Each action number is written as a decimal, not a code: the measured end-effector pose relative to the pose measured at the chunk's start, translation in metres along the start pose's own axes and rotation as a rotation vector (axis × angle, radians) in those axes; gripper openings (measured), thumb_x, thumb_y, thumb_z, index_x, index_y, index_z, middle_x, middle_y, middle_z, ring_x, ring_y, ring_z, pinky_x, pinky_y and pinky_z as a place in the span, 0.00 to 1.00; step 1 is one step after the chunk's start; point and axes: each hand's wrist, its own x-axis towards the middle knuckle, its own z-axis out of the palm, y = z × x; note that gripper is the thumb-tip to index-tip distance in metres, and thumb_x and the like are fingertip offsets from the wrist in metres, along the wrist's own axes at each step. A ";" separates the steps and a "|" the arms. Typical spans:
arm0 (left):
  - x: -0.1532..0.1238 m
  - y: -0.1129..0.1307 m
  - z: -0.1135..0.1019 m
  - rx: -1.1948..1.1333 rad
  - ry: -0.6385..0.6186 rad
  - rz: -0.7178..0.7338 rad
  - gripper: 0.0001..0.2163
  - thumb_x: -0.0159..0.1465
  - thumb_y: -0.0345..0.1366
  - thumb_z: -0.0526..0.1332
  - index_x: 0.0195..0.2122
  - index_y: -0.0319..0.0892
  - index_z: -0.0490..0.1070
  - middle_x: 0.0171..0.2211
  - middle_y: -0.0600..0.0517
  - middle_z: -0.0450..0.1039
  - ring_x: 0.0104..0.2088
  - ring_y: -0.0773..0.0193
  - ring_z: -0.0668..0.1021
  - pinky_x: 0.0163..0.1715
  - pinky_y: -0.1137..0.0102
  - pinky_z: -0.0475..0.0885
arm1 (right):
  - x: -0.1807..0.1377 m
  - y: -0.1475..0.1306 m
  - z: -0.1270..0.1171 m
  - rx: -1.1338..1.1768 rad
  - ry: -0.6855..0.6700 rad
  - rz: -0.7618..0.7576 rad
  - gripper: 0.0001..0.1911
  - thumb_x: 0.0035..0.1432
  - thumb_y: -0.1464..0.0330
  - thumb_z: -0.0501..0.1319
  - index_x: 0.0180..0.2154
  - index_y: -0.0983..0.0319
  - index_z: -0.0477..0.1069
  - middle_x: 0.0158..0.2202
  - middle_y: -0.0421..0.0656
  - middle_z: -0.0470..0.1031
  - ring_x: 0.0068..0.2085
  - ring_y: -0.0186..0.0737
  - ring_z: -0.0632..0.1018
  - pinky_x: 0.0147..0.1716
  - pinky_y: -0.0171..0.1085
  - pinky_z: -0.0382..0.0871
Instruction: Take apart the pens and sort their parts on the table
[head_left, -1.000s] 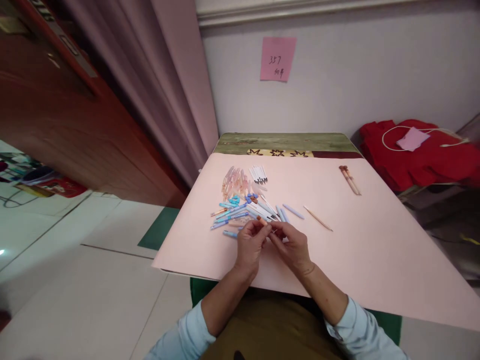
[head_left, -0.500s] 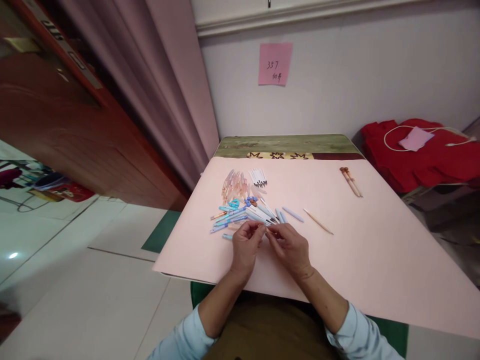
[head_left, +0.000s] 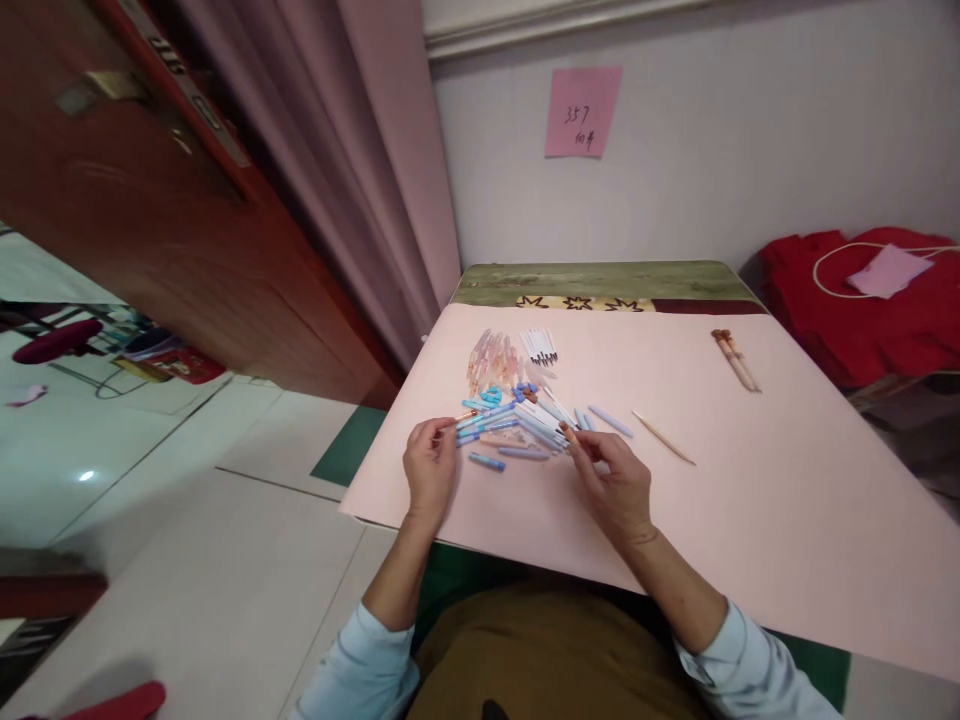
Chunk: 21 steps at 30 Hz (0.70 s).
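My left hand (head_left: 430, 465) rests at the left end of a heap of pen parts (head_left: 510, 415), its fingers pinched on a thin orange-tipped piece (head_left: 466, 415) that points right. To the right of the heap, my right hand (head_left: 616, 475) is closed on a small brown-tipped part (head_left: 568, 433). The heap holds blue barrels, white refills and clear pink tubes, all lying on a large pale pink sheet (head_left: 750, 470).
A thin wooden stick (head_left: 663, 437) lies right of my right hand, and two brown-capped pens (head_left: 736, 359) lie further back right. The sheet covers a table against the wall. A red cloth pile (head_left: 862, 300) sits to the right; a curtain and door stand left.
My hands, held together in front of the heap, have drawn apart. The left went to the heap's left end, the right stayed on its right. The view shifted left.
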 end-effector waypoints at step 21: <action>-0.004 0.003 0.030 0.467 -0.517 0.432 0.20 0.71 0.39 0.49 0.63 0.45 0.63 0.63 0.43 0.65 0.66 0.50 0.62 0.63 0.45 0.48 | -0.001 0.002 0.000 -0.022 0.065 0.053 0.10 0.62 0.62 0.62 0.40 0.60 0.77 0.32 0.43 0.77 0.29 0.36 0.75 0.32 0.36 0.72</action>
